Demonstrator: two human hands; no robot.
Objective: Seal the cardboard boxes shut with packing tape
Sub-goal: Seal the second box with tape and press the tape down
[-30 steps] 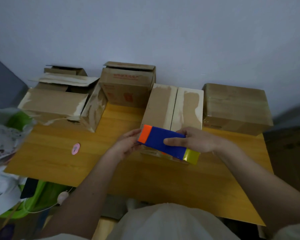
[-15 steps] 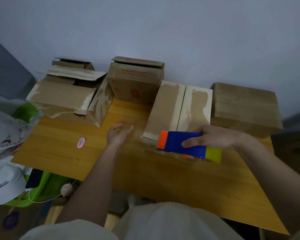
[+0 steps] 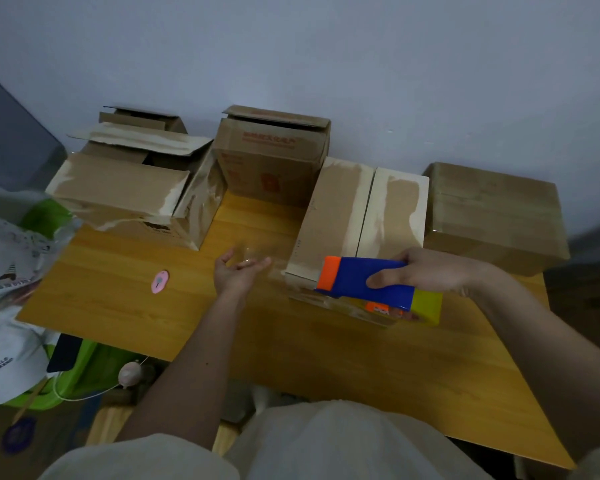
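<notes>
My right hand point(image 3: 430, 271) grips a blue tape dispenser point(image 3: 364, 277) with an orange end and a yellow end. It hovers over the near end of a closed cardboard box point(image 3: 340, 216) whose two top flaps meet along a centre seam. My left hand point(image 3: 239, 271) is out to the left of that box, palm up. Its thumb and fingers pinch the end of a faint clear tape strip point(image 3: 278, 271) that stretches towards the dispenser.
On the wooden table point(image 3: 153, 320) stand an open-flapped box point(image 3: 125, 192) at the left, a box point(image 3: 274, 157) with red print at the back, and a closed box point(image 3: 492, 209) at the right. A small pink oval point(image 3: 160, 281) lies near my left hand. Bags and a white cap point(image 3: 11, 368) sit off the left edge.
My left hand has left the dispenser and moved out to the left, drawing clear tape with it. My right hand has carried the dispenser a little to the right.
</notes>
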